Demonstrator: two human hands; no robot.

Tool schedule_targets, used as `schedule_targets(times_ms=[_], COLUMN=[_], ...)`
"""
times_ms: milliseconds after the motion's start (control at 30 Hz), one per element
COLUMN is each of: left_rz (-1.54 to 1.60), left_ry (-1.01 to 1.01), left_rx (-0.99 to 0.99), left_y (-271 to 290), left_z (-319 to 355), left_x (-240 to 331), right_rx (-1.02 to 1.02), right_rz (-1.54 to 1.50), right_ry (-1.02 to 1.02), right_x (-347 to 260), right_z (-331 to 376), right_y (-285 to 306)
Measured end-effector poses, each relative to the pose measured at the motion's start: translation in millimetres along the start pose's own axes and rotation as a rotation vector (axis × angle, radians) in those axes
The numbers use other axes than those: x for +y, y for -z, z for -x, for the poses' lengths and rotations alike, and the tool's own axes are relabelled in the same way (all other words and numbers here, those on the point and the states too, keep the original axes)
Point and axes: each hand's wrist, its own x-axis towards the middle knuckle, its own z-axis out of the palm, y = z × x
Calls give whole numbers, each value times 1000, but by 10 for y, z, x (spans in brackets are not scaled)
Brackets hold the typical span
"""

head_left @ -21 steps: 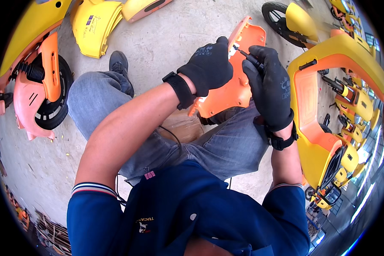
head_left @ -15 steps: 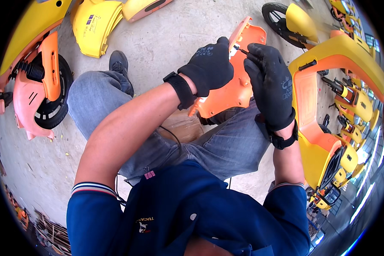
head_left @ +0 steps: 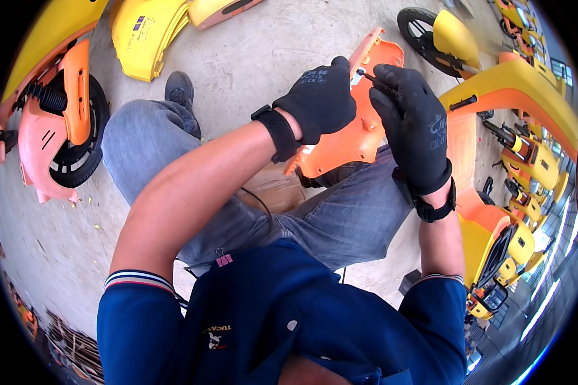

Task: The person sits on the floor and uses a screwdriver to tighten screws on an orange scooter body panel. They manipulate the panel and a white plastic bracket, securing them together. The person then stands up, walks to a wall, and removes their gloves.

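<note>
Over the lap, above jeans and concrete floor (head_left: 282, 58): orange scooter panel (head_left: 359, 128) propped on the right thigh, gripped by the gloved left hand (head_left: 318, 99); thin black tool (head_left: 366, 75) pinched by the right hand (head_left: 414, 125). Best done with panel braced, tool square. Counted: one panel, one tool, two gloves.

Bare grey concrete floor (head_left: 270, 58), daylight, yellow scooter bodies (head_left: 148, 32) around

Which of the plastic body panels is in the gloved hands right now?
The orange plastic panel across the lap, gripped by the left hand; the yellow panels lie untouched on the floor.
</note>
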Motion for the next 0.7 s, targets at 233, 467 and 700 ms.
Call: schedule_targets(times_ms=[233,467,700], left_rz=[5,16,39], left_ry=[10,22,55], left_rx=[11,-12,-28], left_y=[-4,-3,10], left_z=[11,8,20], left_x=[15,10,31], right_rx=[12,-19,-163], right_rz=[-10,-7,179], right_ry=[-49,25,85], right_x=[-5,-24,-68], right_z=[-10,-40,-147], right_y=[-35,-48,83])
